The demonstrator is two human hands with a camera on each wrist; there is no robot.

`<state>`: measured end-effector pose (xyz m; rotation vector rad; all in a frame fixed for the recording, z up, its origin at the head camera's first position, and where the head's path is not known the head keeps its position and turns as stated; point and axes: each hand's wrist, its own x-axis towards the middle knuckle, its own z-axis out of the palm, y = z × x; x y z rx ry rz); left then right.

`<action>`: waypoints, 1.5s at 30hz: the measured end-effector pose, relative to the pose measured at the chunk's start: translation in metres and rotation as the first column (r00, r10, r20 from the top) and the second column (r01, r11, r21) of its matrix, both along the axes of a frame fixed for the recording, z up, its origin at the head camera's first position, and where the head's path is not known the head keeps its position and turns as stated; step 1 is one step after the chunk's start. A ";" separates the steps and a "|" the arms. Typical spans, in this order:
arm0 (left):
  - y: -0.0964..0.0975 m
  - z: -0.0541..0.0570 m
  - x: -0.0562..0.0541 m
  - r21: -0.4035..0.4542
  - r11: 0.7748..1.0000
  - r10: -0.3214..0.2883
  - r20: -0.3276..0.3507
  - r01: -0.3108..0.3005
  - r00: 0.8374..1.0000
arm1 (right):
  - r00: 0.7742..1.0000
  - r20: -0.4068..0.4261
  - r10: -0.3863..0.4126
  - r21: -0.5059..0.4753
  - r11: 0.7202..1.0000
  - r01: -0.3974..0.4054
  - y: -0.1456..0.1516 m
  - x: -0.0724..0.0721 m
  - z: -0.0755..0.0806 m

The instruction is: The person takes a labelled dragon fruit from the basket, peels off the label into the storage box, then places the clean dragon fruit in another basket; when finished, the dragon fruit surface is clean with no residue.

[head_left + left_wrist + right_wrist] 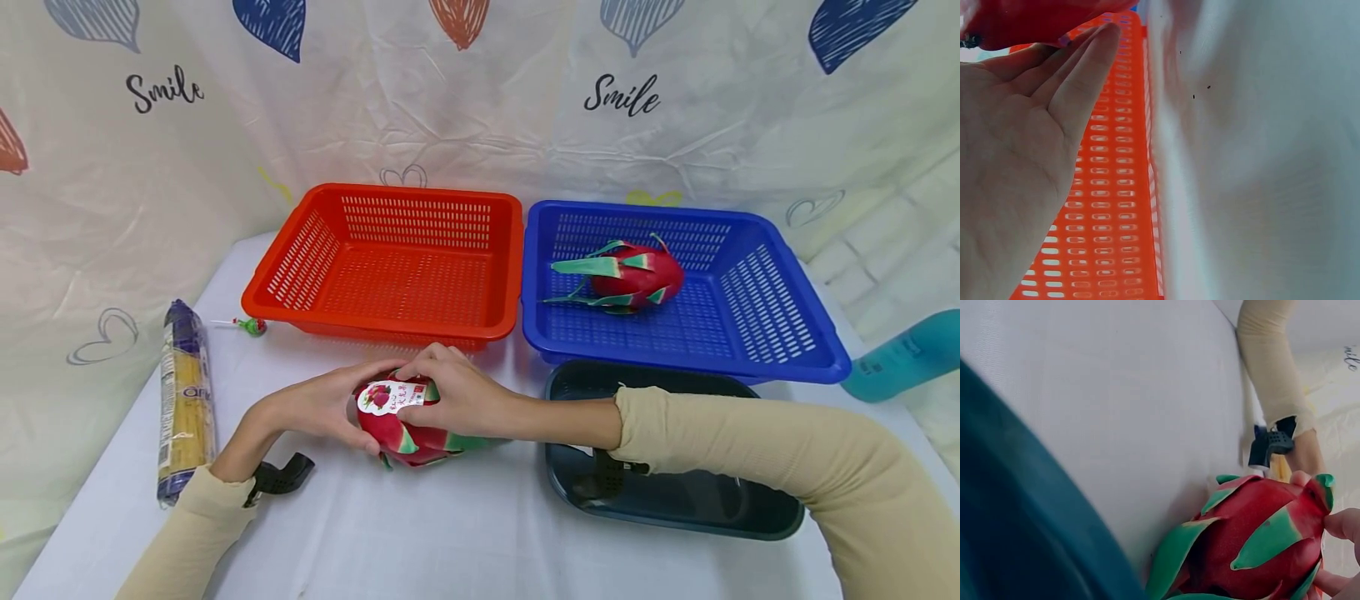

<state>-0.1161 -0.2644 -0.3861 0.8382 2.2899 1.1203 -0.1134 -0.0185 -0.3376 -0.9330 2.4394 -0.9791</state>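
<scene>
A red dragon fruit [390,433] with green scales and a white label [384,398] is held between both hands over the white table. My left hand [326,402] grips its left end, thumb on the near side and fingers on the far side. In the left wrist view, the long fingers [1088,81] lie fairly straight against the red skin. From the right, my right hand [461,396] grips the fruit's top and far side, its thumb at the label's edge. The right wrist view shows the fruit's scaly end [1254,544] and fingertips [1344,525] on its skin.
A red basket [420,329] stands behind the hands. Beside it, a blue basket [675,354] holds another dragon fruit [645,275]. A dark tray [690,508] lies under the right forearm. Pasta pack [186,400] and lollipop [251,326] lie left; a teal bottle [907,354] is right.
</scene>
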 end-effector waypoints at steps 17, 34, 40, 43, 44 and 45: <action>0.000 0.001 0.001 0.000 1.000 -0.014 -0.022 0.014 1.000 | 0.997 0.075 -0.031 -0.026 0.999 0.033 -0.007 -0.002 0.004; 0.003 0.004 0.004 0.002 0.999 -0.035 -0.039 0.036 0.999 | 0.977 0.178 -0.113 -0.043 0.991 0.123 -0.011 0.000 0.005; 0.005 0.005 0.004 0.015 0.999 -0.050 -0.054 0.051 0.997 | 0.985 0.123 -0.123 -0.100 0.986 0.136 -0.010 0.001 0.002; 0.006 0.006 0.005 0.026 0.998 -0.056 -0.054 0.058 0.997 | 0.989 0.090 -0.120 -0.113 0.985 0.130 -0.011 0.000 0.001; 0.006 0.006 0.005 0.028 0.998 -0.058 -0.052 0.059 0.997 | 0.990 0.077 -0.115 -0.116 0.986 0.123 -0.012 0.001 0.001; 0.006 0.007 0.005 0.028 0.998 -0.060 -0.047 0.061 0.997 | 0.992 0.067 -0.108 -0.118 0.986 0.115 -0.012 0.001 0.000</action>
